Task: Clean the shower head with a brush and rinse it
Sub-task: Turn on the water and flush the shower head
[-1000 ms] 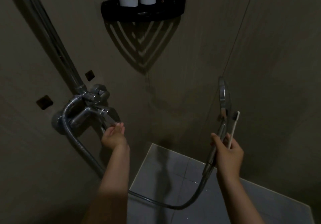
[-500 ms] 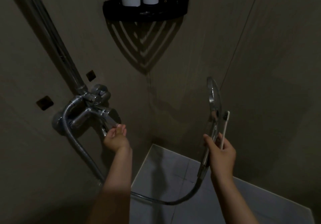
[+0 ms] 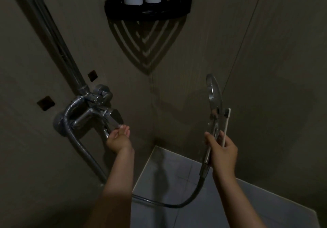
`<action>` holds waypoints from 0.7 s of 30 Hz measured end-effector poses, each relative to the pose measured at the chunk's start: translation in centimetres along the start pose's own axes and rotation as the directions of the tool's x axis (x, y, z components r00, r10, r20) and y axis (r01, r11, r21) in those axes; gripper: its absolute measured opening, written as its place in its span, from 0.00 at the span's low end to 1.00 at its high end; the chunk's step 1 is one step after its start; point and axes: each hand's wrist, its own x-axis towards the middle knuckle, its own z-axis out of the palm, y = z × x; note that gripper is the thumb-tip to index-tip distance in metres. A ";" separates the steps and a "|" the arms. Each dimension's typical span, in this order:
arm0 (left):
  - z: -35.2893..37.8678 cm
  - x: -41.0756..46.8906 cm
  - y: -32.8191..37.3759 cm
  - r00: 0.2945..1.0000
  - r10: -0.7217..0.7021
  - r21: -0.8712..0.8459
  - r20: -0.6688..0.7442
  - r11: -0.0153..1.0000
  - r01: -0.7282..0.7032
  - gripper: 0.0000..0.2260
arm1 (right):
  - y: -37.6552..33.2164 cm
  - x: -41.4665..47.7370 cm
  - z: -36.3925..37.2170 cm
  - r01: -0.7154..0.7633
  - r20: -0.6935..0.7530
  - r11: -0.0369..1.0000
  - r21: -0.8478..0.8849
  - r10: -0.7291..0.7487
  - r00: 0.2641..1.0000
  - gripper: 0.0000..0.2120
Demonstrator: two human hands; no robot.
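The chrome shower head (image 3: 215, 93) stood upright and nearly edge-on, its slim handle pointing down and gripped in the right hand (image 3: 223, 150). The brush (image 3: 227, 127), white-handled, stood upright just beside that handle in the same grip, its dark bristles at the top, facing the shower head.

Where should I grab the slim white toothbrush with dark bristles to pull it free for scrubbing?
Probably the bare shaft of the slim white toothbrush, above the grip of the right hand and below the dark bristles. Come from the right: it stands upright, and the chrome handheld shower head lies close along its left.
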 end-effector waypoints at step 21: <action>-0.4 -4.1 1.2 0.768 -0.399 0.331 0.501 0.908 0.256 0.13 | -0.9 -0.4 -0.6 0.019 0.126 0.999 0.034 -0.023 0.992 0.03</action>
